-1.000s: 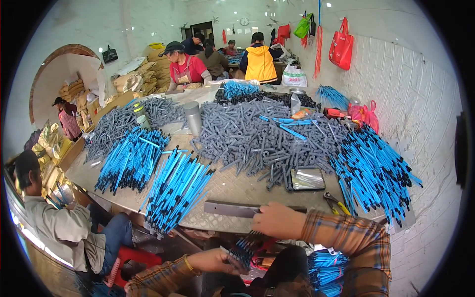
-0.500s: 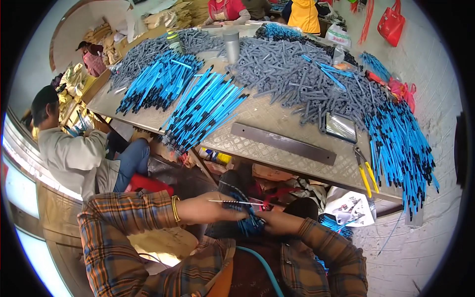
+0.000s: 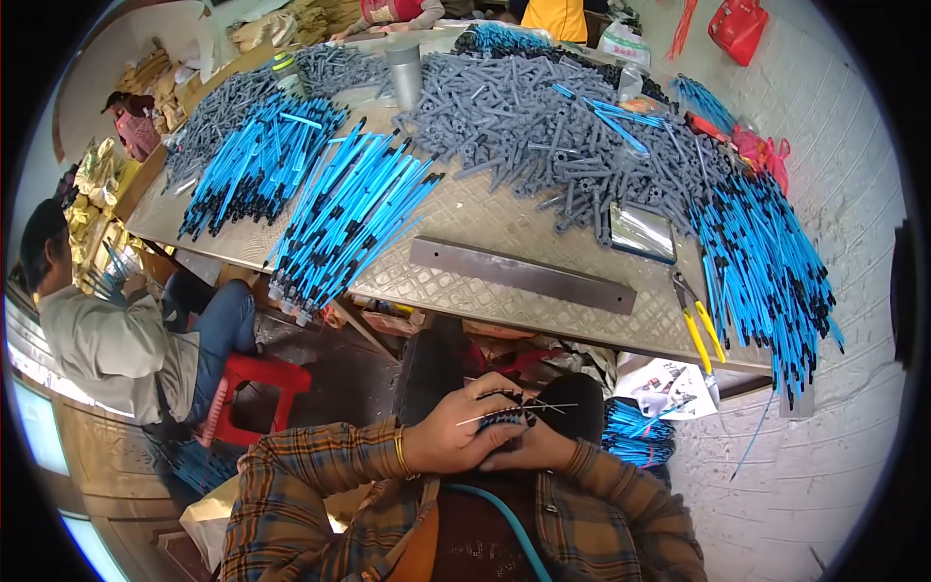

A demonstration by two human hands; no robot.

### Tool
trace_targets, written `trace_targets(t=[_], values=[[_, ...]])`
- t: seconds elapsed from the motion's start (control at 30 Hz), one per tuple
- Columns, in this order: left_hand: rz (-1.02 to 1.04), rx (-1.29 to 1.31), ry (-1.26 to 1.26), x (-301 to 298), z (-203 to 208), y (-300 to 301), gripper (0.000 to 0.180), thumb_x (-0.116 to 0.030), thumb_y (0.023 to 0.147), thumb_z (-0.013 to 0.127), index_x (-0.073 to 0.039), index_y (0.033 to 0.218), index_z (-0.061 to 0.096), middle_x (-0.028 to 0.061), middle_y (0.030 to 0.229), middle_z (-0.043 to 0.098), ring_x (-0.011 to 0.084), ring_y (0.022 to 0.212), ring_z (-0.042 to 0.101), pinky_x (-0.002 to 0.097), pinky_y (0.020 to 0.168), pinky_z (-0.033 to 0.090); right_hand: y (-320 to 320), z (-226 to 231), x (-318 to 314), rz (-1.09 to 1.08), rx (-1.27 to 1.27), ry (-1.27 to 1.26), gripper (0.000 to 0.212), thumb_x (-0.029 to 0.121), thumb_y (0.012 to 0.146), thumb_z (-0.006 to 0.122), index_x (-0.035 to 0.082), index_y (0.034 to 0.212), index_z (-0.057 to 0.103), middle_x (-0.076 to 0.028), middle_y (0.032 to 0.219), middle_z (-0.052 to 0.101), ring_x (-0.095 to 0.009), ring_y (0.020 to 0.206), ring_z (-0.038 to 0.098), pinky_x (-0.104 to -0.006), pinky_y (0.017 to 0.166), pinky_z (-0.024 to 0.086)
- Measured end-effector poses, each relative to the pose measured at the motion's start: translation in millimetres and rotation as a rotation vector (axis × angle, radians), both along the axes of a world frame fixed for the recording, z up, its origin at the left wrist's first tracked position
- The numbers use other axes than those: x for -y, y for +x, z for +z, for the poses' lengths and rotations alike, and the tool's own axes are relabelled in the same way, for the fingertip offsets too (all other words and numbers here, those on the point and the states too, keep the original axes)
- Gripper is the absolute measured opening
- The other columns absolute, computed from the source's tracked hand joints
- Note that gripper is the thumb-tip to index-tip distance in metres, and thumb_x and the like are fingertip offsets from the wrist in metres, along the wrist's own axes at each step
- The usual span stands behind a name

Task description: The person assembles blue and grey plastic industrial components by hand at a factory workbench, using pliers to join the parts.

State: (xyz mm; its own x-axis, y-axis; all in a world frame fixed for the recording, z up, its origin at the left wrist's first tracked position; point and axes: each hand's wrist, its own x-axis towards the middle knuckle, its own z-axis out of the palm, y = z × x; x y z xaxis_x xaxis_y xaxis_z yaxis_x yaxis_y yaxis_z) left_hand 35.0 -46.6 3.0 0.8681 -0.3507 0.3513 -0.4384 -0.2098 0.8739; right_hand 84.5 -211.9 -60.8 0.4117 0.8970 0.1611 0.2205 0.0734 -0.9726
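In my lap my two hands meet around a bundle of thin rods (image 3: pixel 508 418), mostly hidden by my fingers, with black tips and a little blue showing. My left hand (image 3: pixel 458 427) lies over its near left side, fingers curled round. From the right, my right hand (image 3: pixel 535 447) closes in low against it, touching my left thumb; its fingertips are hidden. Thin pale slivers, perhaps wires, stick out past my fingers to both sides.
A patterned table (image 3: pixel 465 218) stands ahead, bearing blue rod piles (image 3: pixel 354 218), a heap of grey tubular parts (image 3: pixel 543 116), a metal bar (image 3: pixel 524 275) and yellow-handled pliers (image 3: pixel 699 325). A person (image 3: pixel 107 320) sits at left near a red stool (image 3: pixel 257 393). Blue bundles (image 3: pixel 635 436) lie beside my right leg.
My hands have drawn closer together, and the bundle has turned from showing its blue length to mostly black tips. The view has shifted, so the table sits farther left and higher.
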Motion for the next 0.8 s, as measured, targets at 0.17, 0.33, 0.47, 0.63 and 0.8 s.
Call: trace_targets(t=[0.17,0.33,0.47,0.63,0.8], values=[[0.127,0.016,0.084,5,-2,4,0.013,-0.009,0.081,0.061,0.0,0.091,0.061,0.0169,0.099,0.055,0.0305,0.094,0.056,0.0356,0.08,0.046,-24,-20,-21,-0.412,-0.17,0.138,0.037,0.02,0.074,0.072,0.005,0.105,0.057,-0.007,0.096,0.061,-0.019,0.09,0.059,-0.0316,0.078,0.047],[-0.044,-0.158,0.018,-16,-2,22,0.018,-0.005,0.082,0.059,0.001,0.098,0.059,0.0147,0.107,0.054,0.0266,0.097,0.056,0.0334,0.084,0.045,-21,-35,-24,-0.471,-0.263,0.128,0.03,0.018,0.077,0.069,0.005,0.102,0.058,-0.004,0.091,0.062,-0.013,0.085,0.059,-0.0273,0.074,0.047],[0.053,-0.479,-0.265,-11,-7,17,0.028,-0.004,0.082,0.059,0.0,0.109,0.054,0.0109,0.116,0.051,0.0218,0.1,0.054,0.0326,0.089,0.042,-14,-37,-34,-0.478,-0.495,0.061,0.025,0.019,0.078,0.068,0.006,0.098,0.059,-0.001,0.087,0.062,-0.009,0.08,0.058,-0.0251,0.071,0.048],[0.324,-0.108,-0.522,-4,-33,15,0.036,-0.004,0.083,0.059,-0.002,0.117,0.049,0.0079,0.12,0.049,0.0175,0.103,0.052,0.0309,0.092,0.04,4,-36,-41,-0.529,-0.589,0.109,0.022,0.023,0.082,0.065,0.006,0.096,0.06,0.0,0.085,0.061,-0.007,0.078,0.056,-0.0244,0.068,0.048],[0.486,-0.325,-0.669,-27,-34,25,0.033,-0.004,0.084,0.059,-0.001,0.115,0.048,0.0061,0.11,0.053,0.0131,0.098,0.052,0.0268,0.087,0.041,13,-29,-46,-0.458,-0.72,0.044,0.023,0.027,0.085,0.063,0.005,0.093,0.059,-0.001,0.081,0.062,-0.009,0.075,0.057,-0.0241,0.065,0.048]])
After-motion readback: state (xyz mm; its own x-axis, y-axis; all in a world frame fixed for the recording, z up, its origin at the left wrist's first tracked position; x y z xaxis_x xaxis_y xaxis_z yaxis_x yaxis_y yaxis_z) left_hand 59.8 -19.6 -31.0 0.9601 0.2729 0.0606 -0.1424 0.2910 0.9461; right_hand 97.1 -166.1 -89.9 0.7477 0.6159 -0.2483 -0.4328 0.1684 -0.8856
